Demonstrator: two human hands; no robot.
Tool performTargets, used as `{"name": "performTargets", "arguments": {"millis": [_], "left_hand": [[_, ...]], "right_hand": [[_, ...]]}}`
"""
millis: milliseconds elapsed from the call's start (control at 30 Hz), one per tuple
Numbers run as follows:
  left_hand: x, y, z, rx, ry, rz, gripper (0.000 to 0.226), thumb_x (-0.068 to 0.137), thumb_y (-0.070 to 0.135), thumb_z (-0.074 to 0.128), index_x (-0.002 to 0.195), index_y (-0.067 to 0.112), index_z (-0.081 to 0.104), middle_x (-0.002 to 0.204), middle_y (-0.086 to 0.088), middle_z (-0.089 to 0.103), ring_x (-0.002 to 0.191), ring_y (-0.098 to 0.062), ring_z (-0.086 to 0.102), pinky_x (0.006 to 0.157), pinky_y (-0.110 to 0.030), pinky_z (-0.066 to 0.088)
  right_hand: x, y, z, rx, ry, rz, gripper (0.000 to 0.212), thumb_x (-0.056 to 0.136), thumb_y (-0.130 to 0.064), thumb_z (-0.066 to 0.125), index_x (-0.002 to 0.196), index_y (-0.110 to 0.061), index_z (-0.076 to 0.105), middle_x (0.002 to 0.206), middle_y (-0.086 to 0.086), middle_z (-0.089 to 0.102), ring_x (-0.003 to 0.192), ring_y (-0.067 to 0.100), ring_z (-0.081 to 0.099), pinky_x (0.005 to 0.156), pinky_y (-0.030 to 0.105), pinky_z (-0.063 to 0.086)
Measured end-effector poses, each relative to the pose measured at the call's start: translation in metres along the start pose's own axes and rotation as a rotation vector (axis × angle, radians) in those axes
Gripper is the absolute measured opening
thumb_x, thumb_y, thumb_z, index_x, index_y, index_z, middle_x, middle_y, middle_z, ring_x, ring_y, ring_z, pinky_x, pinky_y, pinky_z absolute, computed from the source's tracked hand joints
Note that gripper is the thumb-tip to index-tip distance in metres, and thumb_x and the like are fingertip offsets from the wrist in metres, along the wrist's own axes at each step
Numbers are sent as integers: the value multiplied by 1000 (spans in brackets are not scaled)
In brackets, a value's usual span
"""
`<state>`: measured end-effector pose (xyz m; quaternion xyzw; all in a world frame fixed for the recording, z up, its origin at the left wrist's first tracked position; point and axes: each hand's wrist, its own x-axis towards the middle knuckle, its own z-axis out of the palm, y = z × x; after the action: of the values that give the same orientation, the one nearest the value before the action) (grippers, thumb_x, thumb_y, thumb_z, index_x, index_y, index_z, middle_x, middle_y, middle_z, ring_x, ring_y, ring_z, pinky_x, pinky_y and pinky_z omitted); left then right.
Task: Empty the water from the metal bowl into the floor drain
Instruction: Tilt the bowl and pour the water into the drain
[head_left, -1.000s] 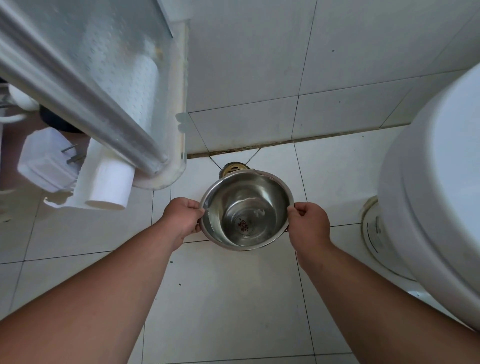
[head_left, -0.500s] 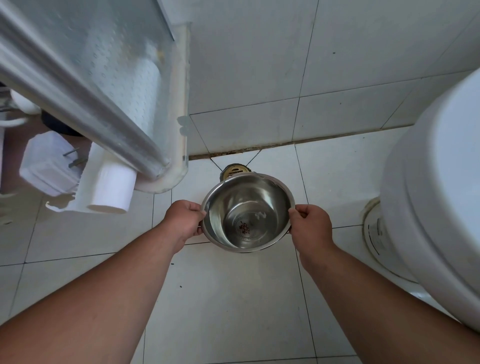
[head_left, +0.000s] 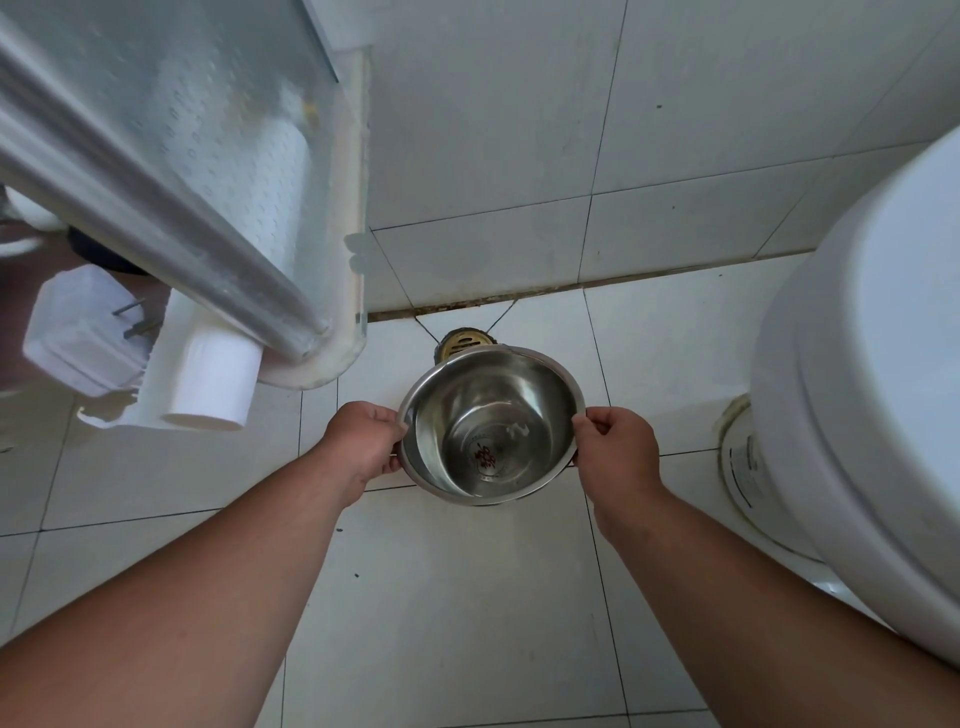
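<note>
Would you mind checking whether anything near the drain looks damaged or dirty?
Yes: dark grime lines the floor-wall joint just behind the floor drain. The metal bowl, held by the left hand and right hand, looks undamaged.

Floor drain (head_left: 461, 343) half behind bowl (head_left: 491, 426).

Both bare forearms reach up from the lower corners toward mid-frame. The left hand (head_left: 363, 446) and right hand (head_left: 618, 451) are each curled closed, pinching opposite sides of the bowl's rim (head_left: 540, 358).
</note>
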<state>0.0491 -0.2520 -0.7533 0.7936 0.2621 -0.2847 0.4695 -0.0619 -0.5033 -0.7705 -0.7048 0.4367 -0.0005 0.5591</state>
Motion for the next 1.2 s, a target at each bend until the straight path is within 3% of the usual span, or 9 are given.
{"name": "performTargets", "arguments": {"millis": [133,267,433,567,667,800,933,1067,1200], "left_hand": [[0,0,-2,17,-2,-8,16,99,-8,59,97,-6,75,88,-22,70,74,-30,60,59,-33,56],[2,-1,-4,17,2,-17,16,100,-7,60,106,-12,74,84,-20,71,68,-28,62,56,-31,57],[3,-2,-6,0,-6,3,14,98,-7,61,100,-5,75,89,-22,67,80,-31,58,64,-37,56],[5,-1,-7,-6,3,1,13,98,-7,62,94,-4,74,89,-22,68,79,-32,60,65,-38,57],[6,-2,-7,-5,6,-1,15,99,-6,62,103,-13,74,90,-24,70,80,-32,62,70,-41,58],[4,-2,-7,-9,14,-4,13,99,-6,62,98,-9,74,90,-24,71,81,-33,62,75,-42,59],[1,0,-8,-11,10,-8,15,98,-9,60,104,-14,74,89,-24,71,77,-32,63,67,-39,60],[-1,0,-8,-11,10,-2,17,97,-10,59,102,-9,75,91,-24,68,82,-33,60,68,-40,58],[-2,0,-8,-24,14,-18,14,99,-8,61,104,-12,73,92,-25,71,79,-33,63,72,-43,60]], "right_hand": [[2,1,2,21,-4,0,25,105,-12,65,95,9,74,78,29,71,68,27,59,73,46,59],[3,3,4,32,-26,0,28,105,-12,64,100,14,71,74,13,59,69,26,52,70,39,49],[3,1,5,38,-32,8,19,106,-13,66,96,-4,78,73,7,68,67,23,60,74,36,53],[3,2,6,43,-34,7,19,106,-14,66,98,-2,79,73,7,67,68,24,60,74,36,51],[3,1,6,52,-34,10,20,106,-14,65,96,-2,78,72,8,66,68,24,58,72,34,49],[3,1,7,55,-32,17,19,106,-14,66,99,-2,79,74,6,67,69,24,60,73,34,50],[2,1,7,54,-28,15,20,106,-14,66,101,0,79,76,8,68,70,25,60,75,36,52],[2,-1,7,52,-34,14,20,106,-15,66,102,-2,79,75,6,67,71,24,60,73,33,48],[1,-2,6,52,-40,15,20,107,-15,65,97,-3,78,69,3,62,66,21,56,63,28,43]]}}
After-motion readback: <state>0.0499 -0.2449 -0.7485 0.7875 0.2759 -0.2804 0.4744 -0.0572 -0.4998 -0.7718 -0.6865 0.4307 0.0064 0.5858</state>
